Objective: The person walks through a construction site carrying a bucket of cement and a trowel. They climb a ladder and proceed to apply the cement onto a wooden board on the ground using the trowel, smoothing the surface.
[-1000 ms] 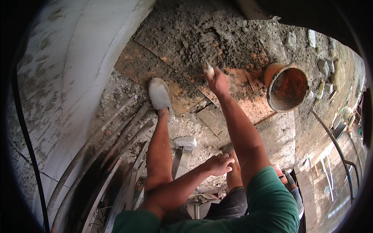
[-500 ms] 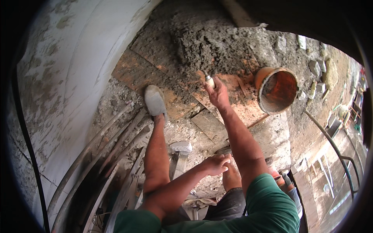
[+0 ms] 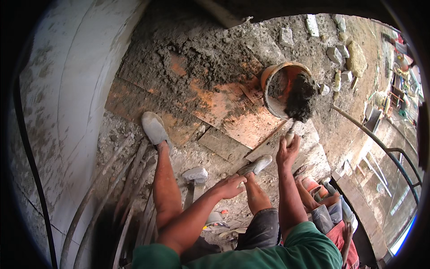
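My right hand (image 3: 286, 151) grips the pale handle of a trowel (image 3: 291, 132), whose blade carries a dark lump of wet mortar (image 3: 298, 101) at the near rim of an orange, mortar-crusted bucket (image 3: 272, 101); the mortar hides much of the blade. My left hand (image 3: 229, 186) rests by my right leg, fingers loosely bent and apart, holding nothing. A spread of grey mortar (image 3: 199, 60) covers part of some stained boards (image 3: 224, 110) left of the bucket. My two feet in grey slip-on shoes stand on the rubble and boards below.
A white wall (image 3: 76, 89) rises at the left, with bent pipes (image 3: 92, 188) along it. Broken blocks (image 3: 333, 54) and stones lie at upper right, near a curved metal tube (image 3: 367, 132). A co-worker in red (image 3: 342, 240) sits at lower right, beside another orange bucket.
My right hand has swung right and down from the mortar spread to the bucket, where the trowel now carries a lump. The view has shifted rightward, bringing more of the co-worker in.
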Motion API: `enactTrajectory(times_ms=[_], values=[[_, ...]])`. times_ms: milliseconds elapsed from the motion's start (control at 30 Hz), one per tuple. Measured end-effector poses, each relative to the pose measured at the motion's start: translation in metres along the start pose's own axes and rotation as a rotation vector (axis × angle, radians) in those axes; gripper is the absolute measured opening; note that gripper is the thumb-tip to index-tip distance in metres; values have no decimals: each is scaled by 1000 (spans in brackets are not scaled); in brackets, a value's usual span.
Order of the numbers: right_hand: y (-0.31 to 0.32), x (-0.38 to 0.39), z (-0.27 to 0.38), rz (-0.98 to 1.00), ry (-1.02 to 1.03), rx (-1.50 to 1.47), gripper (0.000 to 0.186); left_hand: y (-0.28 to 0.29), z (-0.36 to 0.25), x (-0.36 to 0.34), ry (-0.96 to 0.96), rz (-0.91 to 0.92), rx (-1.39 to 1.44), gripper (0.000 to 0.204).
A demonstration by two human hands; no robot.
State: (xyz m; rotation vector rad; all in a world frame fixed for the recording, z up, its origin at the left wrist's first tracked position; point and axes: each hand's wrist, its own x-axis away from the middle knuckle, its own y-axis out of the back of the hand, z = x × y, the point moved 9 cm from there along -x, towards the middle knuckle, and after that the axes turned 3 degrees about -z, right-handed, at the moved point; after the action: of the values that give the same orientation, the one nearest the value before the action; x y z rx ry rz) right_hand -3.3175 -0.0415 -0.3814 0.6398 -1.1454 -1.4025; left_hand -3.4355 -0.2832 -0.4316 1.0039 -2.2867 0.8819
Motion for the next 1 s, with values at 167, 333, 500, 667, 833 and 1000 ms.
enactTrajectory(times_ms=[167, 333, 500, 667, 833, 1000], values=[[11, -17, -14, -227, 121, 54, 37, -3, 3, 0, 19, 6, -10, 47], [-82, 24, -13, 399, 145, -244, 38, -5, 6, 1, 8, 25, -15, 49], [-221, 59, -59, 1083, 223, 232, 45, 12, -11, 13, -24, -7, -4, 48], [-305, 20, -4, 975, 456, 196, 45, 28, -36, 16, -188, -70, -23, 47], [-368, 35, 124, 1090, 367, 154, 64, 22, -16, 25, -129, -115, 39, 45], [-387, -10, 181, 846, 463, -59, 57, 33, -34, 24, -182, -98, 63, 46]])
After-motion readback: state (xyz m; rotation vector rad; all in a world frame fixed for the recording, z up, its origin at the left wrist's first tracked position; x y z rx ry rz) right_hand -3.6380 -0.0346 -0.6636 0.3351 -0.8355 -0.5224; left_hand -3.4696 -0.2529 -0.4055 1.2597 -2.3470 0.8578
